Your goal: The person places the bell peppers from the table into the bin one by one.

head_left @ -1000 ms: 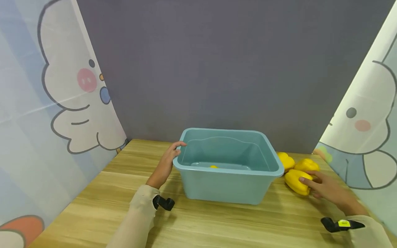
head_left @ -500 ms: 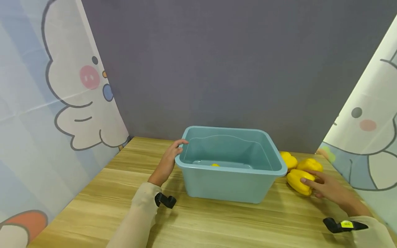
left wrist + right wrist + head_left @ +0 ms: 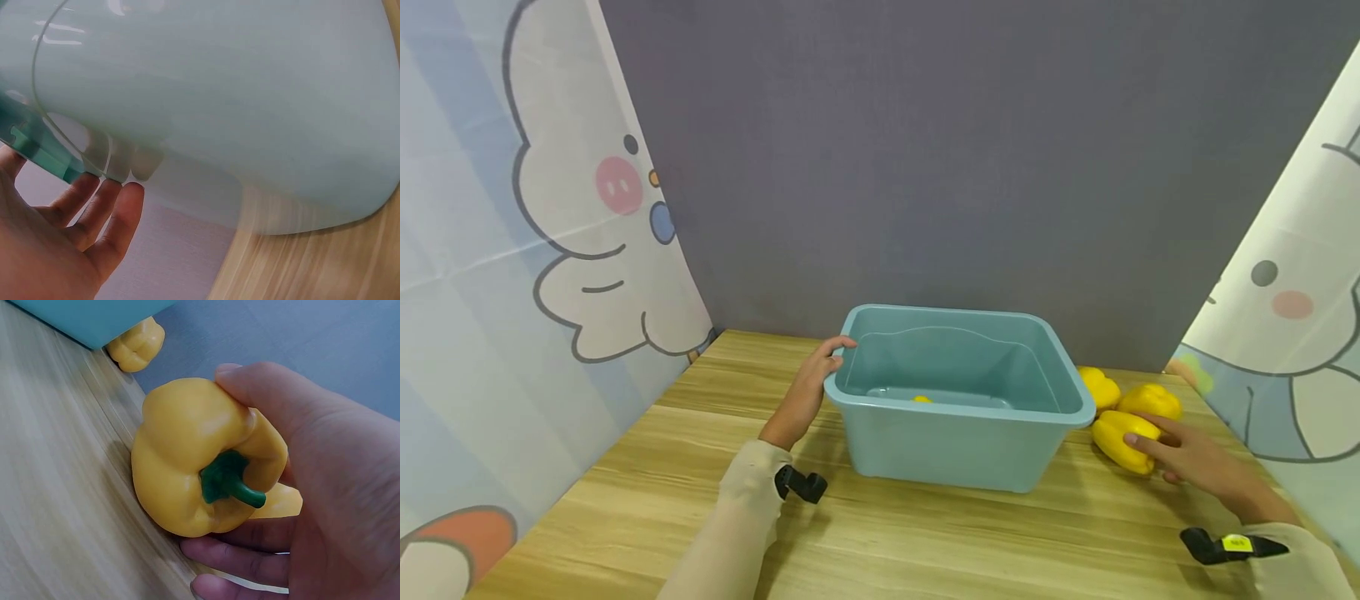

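A light blue-green plastic bin (image 3: 951, 446) stands on the table. My left hand (image 3: 805, 392) holds its left rim, thumb and fingertips at the edge; in the left wrist view several fingers rest against the bin's side (image 3: 250, 112). To the right of the bin, my right hand (image 3: 1198, 462) grips a yellow bell pepper (image 3: 1120, 442) between thumb and fingers. Its green stem (image 3: 234, 481) faces the right wrist camera, and its underside lies close to the tabletop. Part of a yellow thing (image 3: 922, 399) shows on the bin's floor, mostly hidden by the front wall.
Two more yellow bell peppers, one behind the held pepper (image 3: 1152, 402) and one beside the bin's right edge (image 3: 1100, 388), lie on the wooden table (image 3: 880, 550). A grey panel (image 3: 925, 167) rises behind, with cartoon-printed curtains (image 3: 467, 333) at both sides.
The head view has shifted slightly, moving the scene a little to the right in it. Both hands keep their holds, and the pepper and bin stay in place.
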Tool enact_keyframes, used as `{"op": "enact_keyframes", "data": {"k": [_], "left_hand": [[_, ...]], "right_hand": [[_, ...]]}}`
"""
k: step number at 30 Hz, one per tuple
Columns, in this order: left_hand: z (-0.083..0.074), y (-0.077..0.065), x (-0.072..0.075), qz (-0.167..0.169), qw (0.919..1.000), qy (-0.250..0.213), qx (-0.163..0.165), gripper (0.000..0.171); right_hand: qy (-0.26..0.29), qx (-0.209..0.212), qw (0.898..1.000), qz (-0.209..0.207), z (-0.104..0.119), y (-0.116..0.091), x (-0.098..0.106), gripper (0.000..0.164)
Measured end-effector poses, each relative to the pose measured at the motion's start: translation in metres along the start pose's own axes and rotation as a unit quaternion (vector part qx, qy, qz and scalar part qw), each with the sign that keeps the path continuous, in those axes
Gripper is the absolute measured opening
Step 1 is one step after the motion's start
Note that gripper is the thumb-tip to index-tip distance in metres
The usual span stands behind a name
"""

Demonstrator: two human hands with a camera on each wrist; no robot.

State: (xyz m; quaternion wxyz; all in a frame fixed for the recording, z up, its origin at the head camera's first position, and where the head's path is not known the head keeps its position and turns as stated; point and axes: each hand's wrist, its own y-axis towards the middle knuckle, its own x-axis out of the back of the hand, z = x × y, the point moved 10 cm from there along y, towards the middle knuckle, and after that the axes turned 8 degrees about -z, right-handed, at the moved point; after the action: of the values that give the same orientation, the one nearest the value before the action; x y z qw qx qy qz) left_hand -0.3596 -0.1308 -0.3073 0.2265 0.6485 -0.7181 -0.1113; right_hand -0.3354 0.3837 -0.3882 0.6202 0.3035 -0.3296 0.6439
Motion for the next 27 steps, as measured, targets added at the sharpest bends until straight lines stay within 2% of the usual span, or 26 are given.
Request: {"op": "enact_keyframes", "data": {"k": [7, 14, 27], "left_hand": [[0.0015, 0.001, 0.0017, -0.003, 1.0, 0.006, -0.001, 0.038], [0.002, 0.0003, 0.0012, 0.0, 1.0, 0.004, 0.0, 0.039], [0.0003, -0.0014, 0.0006, -0.004, 0.9999, 0.005, 0.008, 0.038]], "right_hand": [[-0.006, 0.02, 1.0, -0.005, 0.0032, 0.0011, 0.0006, 0.085], [0.001, 0.009, 1.0, 0.0, 0.0036, 0.0008, -0.0004, 0.086], [0.006, 0.032, 0.999, -0.013, 0.003, 0.0013, -0.0054, 0.078]]}}
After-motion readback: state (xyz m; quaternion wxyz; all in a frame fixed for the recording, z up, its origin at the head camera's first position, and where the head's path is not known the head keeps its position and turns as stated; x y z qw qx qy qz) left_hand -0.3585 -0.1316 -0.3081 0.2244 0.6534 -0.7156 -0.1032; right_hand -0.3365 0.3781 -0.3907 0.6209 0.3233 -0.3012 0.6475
